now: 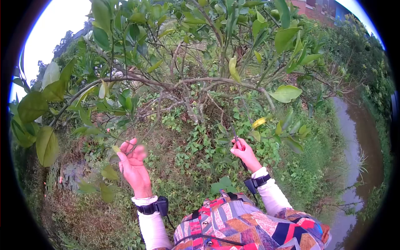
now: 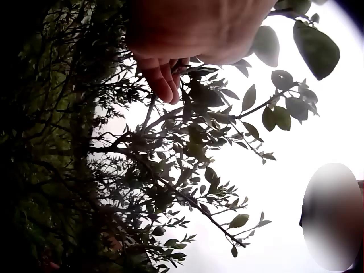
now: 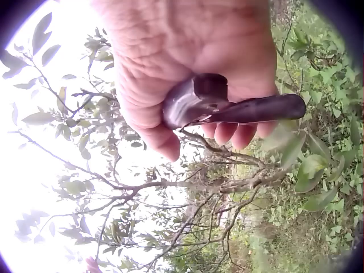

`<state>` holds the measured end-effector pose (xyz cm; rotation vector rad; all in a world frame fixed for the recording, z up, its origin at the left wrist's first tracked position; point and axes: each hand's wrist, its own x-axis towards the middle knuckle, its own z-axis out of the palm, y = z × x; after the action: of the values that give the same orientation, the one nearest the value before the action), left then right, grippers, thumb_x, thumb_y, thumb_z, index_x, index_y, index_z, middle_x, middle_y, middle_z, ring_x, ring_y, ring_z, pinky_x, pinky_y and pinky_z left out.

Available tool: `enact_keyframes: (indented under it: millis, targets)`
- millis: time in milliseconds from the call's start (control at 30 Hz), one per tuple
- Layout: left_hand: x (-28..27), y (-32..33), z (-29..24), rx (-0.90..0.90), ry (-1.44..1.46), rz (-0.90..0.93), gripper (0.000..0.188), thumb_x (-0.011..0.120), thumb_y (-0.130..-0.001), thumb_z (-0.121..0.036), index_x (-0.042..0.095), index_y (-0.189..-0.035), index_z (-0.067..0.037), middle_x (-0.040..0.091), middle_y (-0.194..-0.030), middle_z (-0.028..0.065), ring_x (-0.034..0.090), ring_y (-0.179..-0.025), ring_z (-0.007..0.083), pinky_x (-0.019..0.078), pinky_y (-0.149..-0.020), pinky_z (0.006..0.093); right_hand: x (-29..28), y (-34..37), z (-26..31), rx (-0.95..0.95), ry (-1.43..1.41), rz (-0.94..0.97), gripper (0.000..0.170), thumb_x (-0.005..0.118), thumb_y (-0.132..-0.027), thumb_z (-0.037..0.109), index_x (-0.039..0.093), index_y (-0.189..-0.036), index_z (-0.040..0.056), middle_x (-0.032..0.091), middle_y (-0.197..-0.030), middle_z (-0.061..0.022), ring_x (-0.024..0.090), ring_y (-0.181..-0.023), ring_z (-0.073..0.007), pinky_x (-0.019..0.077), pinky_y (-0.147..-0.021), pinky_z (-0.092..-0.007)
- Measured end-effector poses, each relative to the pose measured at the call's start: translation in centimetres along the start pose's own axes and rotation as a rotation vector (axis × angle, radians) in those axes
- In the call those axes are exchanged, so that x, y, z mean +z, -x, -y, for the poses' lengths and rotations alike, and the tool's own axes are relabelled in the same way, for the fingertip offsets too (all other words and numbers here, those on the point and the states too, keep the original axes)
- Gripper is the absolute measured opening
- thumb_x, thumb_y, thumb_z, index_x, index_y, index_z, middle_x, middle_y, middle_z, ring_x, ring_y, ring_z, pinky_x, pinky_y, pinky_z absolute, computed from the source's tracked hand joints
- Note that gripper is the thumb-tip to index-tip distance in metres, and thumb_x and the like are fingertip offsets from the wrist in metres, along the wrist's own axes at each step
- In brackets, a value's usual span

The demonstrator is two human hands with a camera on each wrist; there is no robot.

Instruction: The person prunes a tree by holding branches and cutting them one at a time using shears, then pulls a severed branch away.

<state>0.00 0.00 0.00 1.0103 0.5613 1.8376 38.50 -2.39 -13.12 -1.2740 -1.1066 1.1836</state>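
Note:
My right hand (image 1: 246, 155) grips a pair of dark-handled pruning shears (image 3: 256, 110), whose slim tip points up toward the tree in the head view. In the right wrist view my fingers wrap round the handles, and the palm hides part of them. To the left, my left hand (image 1: 136, 170) is raised under a low bough (image 1: 137, 78), with thumb and curled fingers pinching a thin leafy twig. Green leaves (image 1: 109, 173) hang just beside that wrist. In the left wrist view the back of the hand covers most of the pinch.
A yellow leaf (image 1: 259, 122) hangs above the right hand. The tree's forked trunk (image 1: 193, 110) stands ahead among low green plants (image 1: 196, 146). A water channel (image 1: 348, 137) runs along the right side. A brick building (image 1: 316, 10) shows at the top right.

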Motion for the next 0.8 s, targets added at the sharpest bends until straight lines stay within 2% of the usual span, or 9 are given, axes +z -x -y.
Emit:
enact_keyframes:
  millis: [100, 233, 333, 433, 467, 533, 567, 633, 800]
  targets:
    - [-0.4, 0.6, 2.0, -0.053, 0.063, -0.085, 0.043, 0.041, -0.107, -0.036, 0.051, -0.129, 0.0, 0.06, -0.126, 0.0195, 0.066, -0.104, 0.0244, 0.0585, -0.081, 0.0308, -4.3, 0.4, 1.4, -0.002, 0.041, -0.163, 0.044, 0.073, -0.085, 0.022, 0.057, -0.121, 0.0039, 0.051, -0.084, 0.0053, 0.046, -0.077, -0.0061, 0.0386, -0.072, -0.0227]
    - [-4.3, -2.0, 0.1, -0.106, 0.048, -0.113, 0.042, 0.041, -0.107, -0.035, 0.052, -0.127, 0.0, 0.06, -0.127, 0.0201, 0.065, -0.106, 0.0257, 0.0582, -0.084, 0.0314, -2.4, 0.3, 1.1, 0.048, -0.088, -0.24, 0.053, 0.073, -0.084, 0.023, 0.054, -0.129, 0.0025, 0.054, -0.088, 0.0037, 0.047, -0.079, -0.0066, 0.04, -0.072, -0.0237]
    - [-6.9, -2.7, 0.5, -0.133, 0.086, -0.202, 0.038, 0.043, -0.106, -0.035, 0.056, -0.117, -0.001, 0.059, -0.13, 0.0209, 0.062, -0.116, 0.0287, 0.0557, -0.094, 0.0344, -3.7, -0.6, -0.7, 0.058, -0.113, -0.28, 0.056, 0.073, -0.084, 0.022, 0.052, -0.133, 0.0027, 0.056, -0.091, 0.0026, 0.049, -0.08, -0.007, 0.041, -0.071, -0.0243]
    - [-9.8, -2.9, 0.2, -0.104, 0.1, -0.109, 0.037, 0.045, -0.105, -0.037, 0.058, -0.112, -0.003, 0.057, -0.135, 0.0191, 0.057, -0.125, 0.0291, 0.0478, -0.106, 0.0378, -4.5, -1.1, -1.3, 0.011, -0.162, -0.278, 0.053, 0.071, -0.086, 0.021, 0.053, -0.132, 0.0028, 0.059, -0.099, 0.0006, 0.051, -0.084, -0.0068, 0.0432, -0.071, -0.0266]
    - [-9.5, -2.7, 0.5, -0.078, 0.075, -0.182, 0.033, 0.047, -0.105, -0.037, 0.058, -0.107, -0.005, 0.059, -0.132, 0.0204, 0.062, -0.116, 0.0271, 0.0554, -0.095, 0.0339, -4.8, -1.5, -1.0, -0.109, -0.089, -0.271, 0.039, 0.068, -0.087, 0.025, 0.054, -0.118, 0.0051, 0.057, -0.094, 0.0011, 0.051, -0.08, -0.007, 0.0425, -0.069, -0.0261]
    - [-10.1, -2.5, 1.0, -0.07, 0.099, -0.187, 0.032, 0.048, -0.104, -0.037, 0.058, -0.106, -0.006, 0.059, -0.132, 0.0203, 0.062, -0.116, 0.0264, 0.0556, -0.094, 0.0332, -6.3, -3.3, -0.9, -0.219, 0.042, -0.263, 0.025, 0.066, -0.088, 0.027, 0.052, -0.096, 0.008, 0.05, -0.084, 0.0025, 0.048, -0.075, -0.0078, 0.0405, -0.066, -0.0254]
    - [-10.4, -2.6, 1.3, -0.061, 0.12, -0.189, 0.032, 0.049, -0.104, -0.036, 0.058, -0.104, -0.006, 0.059, -0.132, 0.0202, 0.063, -0.116, 0.0256, 0.0558, -0.093, 0.0325, -7.5, -4.1, -1.0, -0.054, -0.039, -0.227, 0.028, 0.068, -0.087, 0.023, 0.054, -0.105, 0.0074, 0.05, -0.084, 0.0029, 0.048, -0.076, -0.0072, 0.04, -0.065, -0.0247]
    - [-9.4, -3.0, 1.8, -0.043, 0.145, -0.2, 0.03, 0.049, -0.104, -0.035, 0.058, -0.101, -0.006, 0.059, -0.131, 0.0208, 0.066, -0.111, 0.025, 0.0592, -0.088, 0.0313, -8.3, -4.4, 0.0, -0.175, -0.269, -0.198, 0.037, 0.071, -0.085, 0.019, 0.055, -0.116, 0.007, 0.049, -0.083, 0.0042, 0.048, -0.075, -0.0066, 0.0389, -0.064, -0.0234]
    - [-6.5, -2.3, 2.9, 0.054, 0.264, -0.111, 0.033, 0.047, -0.104, -0.034, 0.058, -0.099, -0.003, 0.061, -0.127, 0.0226, 0.07, -0.1, 0.0267, 0.064, -0.081, 0.0329, -12.9, -8.9, -0.4, -0.102, -0.139, -0.164, 0.046, 0.073, -0.085, 0.018, 0.055, -0.125, 0.0044, 0.05, -0.086, 0.0041, 0.048, -0.078, -0.0077, 0.0405, -0.071, -0.0237]
